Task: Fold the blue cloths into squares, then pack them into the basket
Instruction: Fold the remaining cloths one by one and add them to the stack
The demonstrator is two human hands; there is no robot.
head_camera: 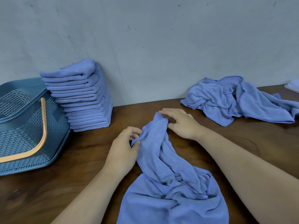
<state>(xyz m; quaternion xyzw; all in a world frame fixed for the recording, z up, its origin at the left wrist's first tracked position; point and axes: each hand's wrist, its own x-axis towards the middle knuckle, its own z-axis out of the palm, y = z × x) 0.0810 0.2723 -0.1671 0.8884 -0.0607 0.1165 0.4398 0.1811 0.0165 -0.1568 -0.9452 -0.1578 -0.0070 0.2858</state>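
Observation:
A crumpled blue cloth [163, 180] lies bunched on the brown table in front of me, running from the near edge up to my hands. My left hand [124, 147] pinches a fold at the cloth's left edge. My right hand [179, 122] pinches the cloth's far corner between thumb and fingers. A tall stack of folded blue cloths [84, 97] leans against the wall at the back left. Beside it, at the far left, a blue perforated basket [24, 143] with an orange handle [37, 143] stands tipped.
A loose heap of unfolded blue cloths [234, 101] lies at the back right of the table [80, 151]. A pale object [293, 84] shows at the right edge. A grey wall runs close behind the table.

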